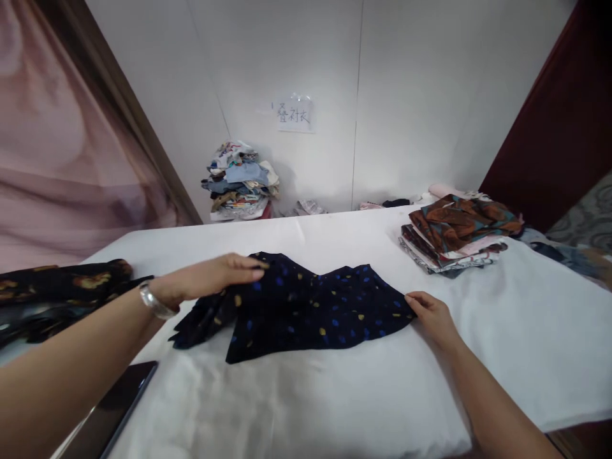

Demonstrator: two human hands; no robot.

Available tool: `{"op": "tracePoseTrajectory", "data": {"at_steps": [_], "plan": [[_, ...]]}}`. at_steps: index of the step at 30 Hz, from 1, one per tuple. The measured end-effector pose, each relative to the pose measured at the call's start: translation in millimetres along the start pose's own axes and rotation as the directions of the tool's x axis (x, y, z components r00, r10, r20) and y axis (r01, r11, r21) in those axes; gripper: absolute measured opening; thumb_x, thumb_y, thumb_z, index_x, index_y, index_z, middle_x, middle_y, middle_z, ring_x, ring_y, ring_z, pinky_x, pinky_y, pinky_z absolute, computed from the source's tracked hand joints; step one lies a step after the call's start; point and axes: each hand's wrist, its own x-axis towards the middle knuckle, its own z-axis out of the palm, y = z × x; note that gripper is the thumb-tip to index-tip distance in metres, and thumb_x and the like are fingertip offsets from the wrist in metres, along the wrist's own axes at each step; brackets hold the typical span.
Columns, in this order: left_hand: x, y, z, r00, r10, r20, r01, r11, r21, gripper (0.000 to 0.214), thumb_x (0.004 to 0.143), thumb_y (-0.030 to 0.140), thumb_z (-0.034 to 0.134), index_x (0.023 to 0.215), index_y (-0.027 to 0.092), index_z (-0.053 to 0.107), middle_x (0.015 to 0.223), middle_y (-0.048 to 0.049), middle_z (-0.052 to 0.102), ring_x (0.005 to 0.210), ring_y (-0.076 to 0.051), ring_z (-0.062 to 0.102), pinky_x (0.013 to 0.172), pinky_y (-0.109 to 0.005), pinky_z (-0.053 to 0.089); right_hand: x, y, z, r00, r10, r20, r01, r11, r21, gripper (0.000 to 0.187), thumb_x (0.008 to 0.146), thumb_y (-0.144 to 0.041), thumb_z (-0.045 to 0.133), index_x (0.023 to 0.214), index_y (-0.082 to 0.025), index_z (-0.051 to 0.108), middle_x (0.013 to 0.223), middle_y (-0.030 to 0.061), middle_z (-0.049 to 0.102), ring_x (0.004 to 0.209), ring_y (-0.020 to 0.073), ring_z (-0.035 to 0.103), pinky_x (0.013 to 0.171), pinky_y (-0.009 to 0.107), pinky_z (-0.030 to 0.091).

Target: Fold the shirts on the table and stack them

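A dark navy shirt (306, 312) with blue and yellow spots lies across the white-covered table, partly folded. My left hand (217, 275), with a silver bracelet at the wrist, pinches the upper left part of the fabric and lifts it slightly. At the shirt's right end, my right hand (433, 315) grips the edge between thumb and fingers. A bunched dark piece of the cloth spreads out below my left hand, toward the left.
Folded clothes (459, 233) are stacked at the back right, a brown patterned one on top. Dark floral garments (62, 287) lie at the left. A dark flat device (117, 408) is near the front left. Behind the table (363, 395) rises a clothes pile (241, 182) against the wall.
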Motion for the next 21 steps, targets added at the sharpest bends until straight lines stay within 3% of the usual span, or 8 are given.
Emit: {"op": "tracePoseTrajectory", "data": {"at_steps": [3, 6, 8, 10, 13, 16, 19, 21], "plan": [[11.0, 28.0, -19.4, 0.984, 0.034, -0.176, -0.102, 0.911, -0.399, 0.033, 0.082, 0.043, 0.065, 0.103, 0.017, 0.069, 0.087, -0.0055, 0.073, 0.072, -0.022, 0.067, 0.070, -0.036, 0.056, 0.1, -1.2, 0.3, 0.999, 0.046, 0.017, -0.046, 0.999, -0.020, 0.041, 0.067, -0.056, 0.070, 0.078, -0.017, 0.073, 0.067, 0.0037, 0.067, 0.064, 0.0188, 0.057, 0.062, 0.031, 0.045], [30.2, 47.6, -33.6, 0.898, 0.076, -0.433, -0.334, 0.760, -0.558, 0.027, 0.092, 0.032, 0.054, 0.114, 0.021, 0.063, 0.096, -0.0019, 0.071, 0.066, -0.014, 0.063, 0.061, -0.028, 0.052, -0.2, -2.3, 0.1, 0.998, 0.057, 0.037, -0.056, 0.998, -0.041, 0.041, 0.067, -0.057, 0.069, 0.078, -0.018, 0.073, 0.069, 0.0038, 0.067, 0.066, 0.0192, 0.057, 0.062, 0.030, 0.044], [49.6, 55.0, -40.4, 0.882, 0.093, -0.462, -0.379, 0.721, -0.580, 0.030, 0.096, 0.033, 0.049, 0.121, 0.021, 0.061, 0.111, -0.0018, 0.070, 0.071, -0.014, 0.064, 0.062, -0.027, 0.050, -0.9, -3.6, -0.1, 0.997, 0.057, 0.050, -0.054, 0.997, -0.050, 0.040, 0.068, -0.056, 0.068, 0.078, -0.018, 0.073, 0.070, 0.0039, 0.068, 0.068, 0.0196, 0.058, 0.062, 0.030, 0.044], [73.4, 54.8, -45.8, 0.897, 0.059, -0.437, -0.337, 0.731, -0.593, 0.035, 0.100, 0.036, 0.043, 0.127, 0.019, 0.058, 0.120, -0.0040, 0.068, 0.072, -0.014, 0.063, 0.065, -0.029, 0.050, -1.7, -5.0, -0.2, 0.997, 0.059, 0.049, -0.056, 0.997, -0.053, 0.039, 0.068, -0.055, 0.068, 0.078, -0.018, 0.073, 0.071, 0.0040, 0.068, 0.069, 0.0198, 0.058, 0.063, 0.030, 0.045], [107.7, 34.0, -49.8, 0.937, -0.114, -0.331, -0.132, 0.760, -0.636, 0.046, 0.101, 0.041, 0.042, 0.133, 0.010, 0.052, 0.107, -0.0113, 0.072, 0.064, -0.015, 0.061, 0.066, -0.033, 0.051, -2.1, -5.7, -0.5, 0.998, 0.059, 0.027, -0.058, 0.997, -0.050, 0.038, 0.067, -0.055, 0.068, 0.077, -0.019, 0.073, 0.071, 0.0039, 0.068, 0.068, 0.0197, 0.057, 0.061, 0.029, 0.044], [124.8, -5.6, -48.0, 0.908, -0.302, -0.290, -0.007, 0.681, -0.733, 0.065, 0.098, 0.055, 0.042, 0.140, 0.006, 0.042, 0.098, -0.0172, 0.071, 0.069, -0.023, 0.068, 0.061, -0.036, 0.055, -0.9, -3.2, -1.0, 0.998, 0.059, 0.035, -0.057, 0.997, -0.053, 0.038, 0.068, -0.055, 0.067, 0.079, -0.019, 0.073, 0.071, 0.0037, 0.067, 0.067, 0.0192, 0.057, 0.060, 0.029, 0.043], [121.0, -41.1, -47.2, 0.853, -0.339, -0.398, -0.168, 0.543, -0.823, 0.072, 0.096, 0.062, 0.036, 0.146, 0.010, 0.031, 0.097, -0.0159, 0.070, 0.076, -0.025, 0.072, 0.060, -0.034, 0.057, 0.9, 0.7, -0.7, 0.996, 0.058, 0.064, -0.054, 0.997, -0.058, 0.038, 0.070, -0.055, 0.066, 0.081, -0.019, 0.073, 0.071, 0.0035, 0.067, 0.067, 0.0187, 0.056, 0.061, 0.030, 0.043], [113.2, -51.0, -50.8, 0.823, -0.349, -0.449, -0.236, 0.510, -0.828, 0.066, 0.097, 0.058, 0.038, 0.145, 0.013, 0.033, 0.095, -0.0124, 0.070, 0.075, -0.024, 0.072, 0.061, -0.034, 0.058, 1.8, 2.3, 0.1, 0.996, 0.057, 0.071, -0.054, 0.997, -0.052, 0.039, 0.071, -0.055, 0.066, 0.081, -0.018, 0.073, 0.069, 0.0031, 0.066, 0.066, 0.0182, 0.055, 0.061, 0.030, 0.042]]}}
